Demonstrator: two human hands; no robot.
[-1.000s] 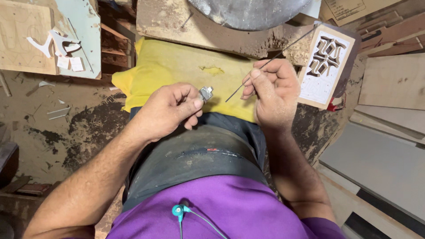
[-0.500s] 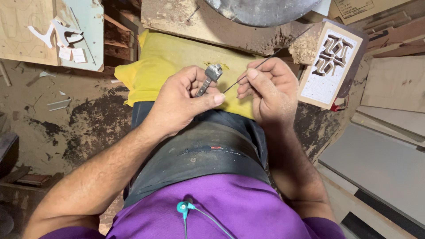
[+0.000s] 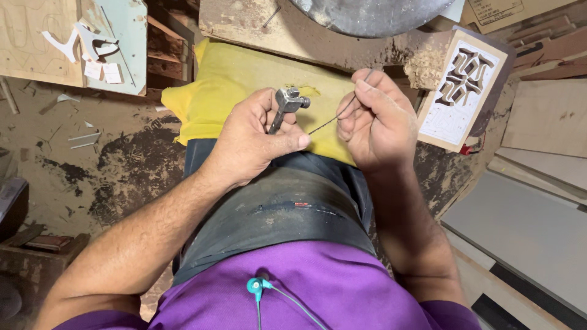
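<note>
A small metal clamp tool point(image 3: 286, 105) with a screw head is held upright in the left hand point(image 3: 254, 137), whose fingers are curled shut around its thin shaft, the thumb laid across the front. A thin wire blade point(image 3: 333, 117) is pinched between thumb and fingertips of the right hand point(image 3: 376, 119), closed on its upper end; the blade slants down to the left, its free tip just beside the left thumb and near the shaft of the tool. Both hands are raised over a yellow cloth point(image 3: 229, 85) spread across the lap, above a dark apron point(image 3: 281, 211). A rough wooden block point(image 3: 306, 36) is seen at the far edge of the cloth. A small board with cut-out fretwork shapes point(image 3: 461, 88) is leaned just right of the right hand. A pale blue panel point(image 3: 125, 43) with white cut pieces is seen at the upper left, over a dusty floor point(image 3: 79, 165)
</note>
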